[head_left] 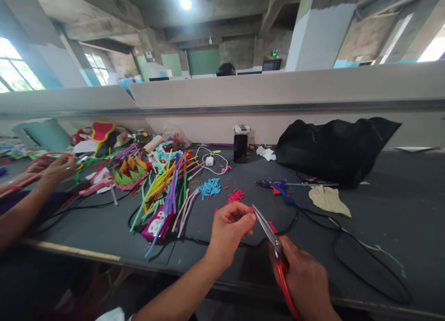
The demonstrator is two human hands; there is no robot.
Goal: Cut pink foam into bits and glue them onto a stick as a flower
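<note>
My left hand (232, 228) is closed in a pinch just above the table. A small pinkish-red piece of pipe cleaner (253, 210) shows at its fingertips, mostly hidden by them. Red-handled scissors (269, 233) are gripped in my right hand (302, 274), with the blade tips right at that piece. Beyond my left hand lies a small heap of short red pieces (236, 195), with a few more red pieces (272, 227) behind the blades. A pile of short blue pieces (209, 188) sits to the left of the red heap.
Long coloured pipe cleaners (170, 186) lie over a purple pouch (158, 226). A blue glue gun (283, 191), its black cable (333, 251), a beige cloth (329, 200) and a black bag (333, 149) are at right. A phone (240, 148) stands behind. Another person's hands (57, 168) work at left.
</note>
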